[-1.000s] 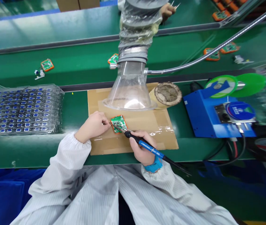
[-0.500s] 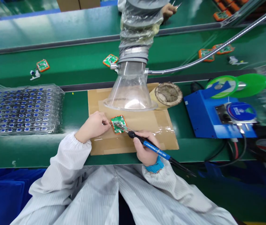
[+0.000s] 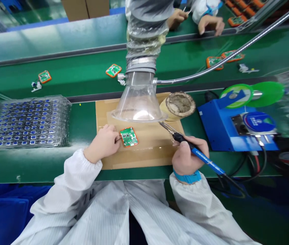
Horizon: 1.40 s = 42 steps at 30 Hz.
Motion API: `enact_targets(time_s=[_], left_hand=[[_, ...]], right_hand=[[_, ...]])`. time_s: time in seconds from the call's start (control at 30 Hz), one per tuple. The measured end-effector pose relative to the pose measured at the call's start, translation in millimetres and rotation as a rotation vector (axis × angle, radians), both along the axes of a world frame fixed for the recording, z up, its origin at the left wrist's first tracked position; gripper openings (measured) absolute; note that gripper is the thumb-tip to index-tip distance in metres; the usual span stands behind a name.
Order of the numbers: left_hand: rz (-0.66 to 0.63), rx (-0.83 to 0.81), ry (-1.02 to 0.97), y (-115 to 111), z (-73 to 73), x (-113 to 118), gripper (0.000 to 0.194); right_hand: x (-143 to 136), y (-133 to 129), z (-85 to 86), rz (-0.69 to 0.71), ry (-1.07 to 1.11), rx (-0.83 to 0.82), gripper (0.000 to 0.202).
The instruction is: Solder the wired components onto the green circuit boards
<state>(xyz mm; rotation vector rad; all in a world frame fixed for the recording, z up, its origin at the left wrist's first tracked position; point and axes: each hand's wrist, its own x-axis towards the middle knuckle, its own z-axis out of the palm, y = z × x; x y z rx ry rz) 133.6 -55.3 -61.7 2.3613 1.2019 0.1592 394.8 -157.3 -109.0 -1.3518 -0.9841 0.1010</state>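
A green circuit board in an orange frame [image 3: 129, 137] lies flat on a cardboard sheet [image 3: 144, 160]. At its left edge my left hand [image 3: 106, 143] is closed, pinching thin dark wires [image 3: 119, 138] that reach the board. The fingertips themselves are partly hidden. My right hand [image 3: 189, 154] grips a blue and black soldering iron [image 3: 205, 159] like a pen. Its metal tip points up and left, away from the board, close below the rim of the clear fume hood [image 3: 139, 98] and the round pot [image 3: 179, 105].
Stacked clear trays of small blue parts [image 3: 29, 120] stand left. At right sits a blue solder feeder [image 3: 210, 126] with a green reel [image 3: 237, 96]. More framed boards [image 3: 113, 70] lie on the green belt behind. Across it, a co-worker's hand [image 3: 210, 24] rests near the edge.
My right hand has drawn the soldering iron off the board, moving right toward the pot. My left hand stays by the board's left edge. Another co-worker's hand has come into view.
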Motion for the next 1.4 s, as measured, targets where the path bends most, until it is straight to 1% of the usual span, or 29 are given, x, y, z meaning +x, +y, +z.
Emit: enact_targets(time_s=[0.07,0.1,0.13,0.2,0.23,0.27,0.3,0.33,0.37,0.43,0.5,0.53,0.57,0.6,0.63,0.67,0.7,0.73,0.8,0.83,0.9,0.93,1.0,1.1,1.17,1.23,1.27,1.3,1.4], left_hand=[[0.023,-0.037,-0.05,-2,4.2,-4,0.022],[0.042,-0.117,-0.101,-1,6.8,-7,0.021],[0.067,-0.239,-0.161,2,9.7,-12,0.021],[0.139,-0.562,-0.302,12,16.2,-22,0.022],[0.191,-0.72,-0.378,19,19.6,-27,0.023],[0.26,-0.839,-0.454,26,23.0,-31,0.024],[0.343,-0.902,-0.527,35,26.4,-35,0.024],[0.429,-0.913,-0.589,45,29.8,-37,0.024],[0.507,-0.883,-0.637,57,33.3,-40,0.023],[0.622,-0.738,-0.679,86,40.8,-45,0.018],[0.727,-0.484,-0.628,121,48.3,-52,0.009],[0.786,-0.315,-0.551,140,51.3,-55,0.005],[0.851,-0.121,-0.423,158,53.4,-57,0.005],[0.89,0.053,-0.268,174,54.2,-58,0.01],[0.907,0.195,-0.117,188,53.4,-55,0.016],[0.887,0.285,0.012,199,50.8,-49,0.022],[0.835,0.32,0.099,208,46.3,-40,0.026],[0.771,0.308,0.139,214,40.1,-28,0.028],[0.657,0.193,0.114,223,24.1,2,0.027],[0.663,0.13,0.078,226,15.6,18,0.028],[0.749,0.041,-0.004,233,0.6,42,0.032],[0.799,0.018,-0.038,236,-4.8,50,0.033],[0.855,-0.008,-0.098,243,-10.1,56,0.028],[0.87,-0.051,-0.209,242,-7.2,44,0.011],[0.886,-0.079,-0.309,227,-2.5,28,0.008],[0.911,-0.113,-0.403,201,0.9,8,0.01],[0.922,-0.158,-0.478,184,1.6,-2,0.007],[0.931,-0.222,-0.575,165,1.6,-13,0.005],[0.917,-0.446,-0.872,105,-0.5,-38,0.016]], right_hand=[[1,0,-1.9,0.013,0.014,-0.015,0.018],[0,0,-3.0,0.031,0.031,-0.028,0.018],[0,-1,-4.2,0.048,0.048,-0.043,0.017],[-1,-2,-6.1,0.07,0.073,-0.068,0.017],[-1,-3,-6.8,0.076,0.082,-0.076,0.017],[-1,-4,-7.2,0.079,0.086,-0.083,0.016],[-1,-4,-7.5,0.082,0.086,-0.09,0.016],[-1,-5,-7.5,0.086,0.083,-0.095,0.016],[-1,-6,-7.5,0.088,0.076,-0.098,0.015],[-1,-7,-7.3,0.095,0.066,-0.098,0.015],[-1,-8,-6.9,0.105,0.065,-0.097,0.014],[0,-8,-6.6,0.112,0.064,-0.102,0.013],[0,-8,-6.3,0.119,0.059,-0.11,0.013],[0,-9,-6.0,0.124,0.053,-0.12,0.013],[0,-9,-5.7,0.128,0.046,-0.126,0.012],[0,-9,-5.5,0.13,0.043,-0.128,0.011],[0,-8,-5.5,0.132,0.044,-0.125,0.011],[0,-8,-5.7,0.134,0.047,-0.12,0.011],[1,-8,-6.9,0.139,0.051,-0.12,0.011],[2,-8,-7.8,0.141,0.046,-0.126,0.011],[3,-8,-9.5,0.14,0.024,-0.145,0.011],[3,-8,-10.1,0.136,0.013,-0.154,0.012],[4,-9,-10.7,0.131,-0.002,-0.169,0.012],[5,-9,-10.4,0.134,-0.019,-0.155,0.012],[5,-9,-10.0,0.149,-0.036,-0.132,0.011],[4,-9,-9.2,0.169,-0.039,-0.118,0.01],[4,-9,-8.5,0.176,-0.035,-0.114,0.01],[3,-9,-7.8,0.179,-0.031,-0.109,0.011],[1,-10,-6.1,0.153,-0.033,-0.096,0.014]])
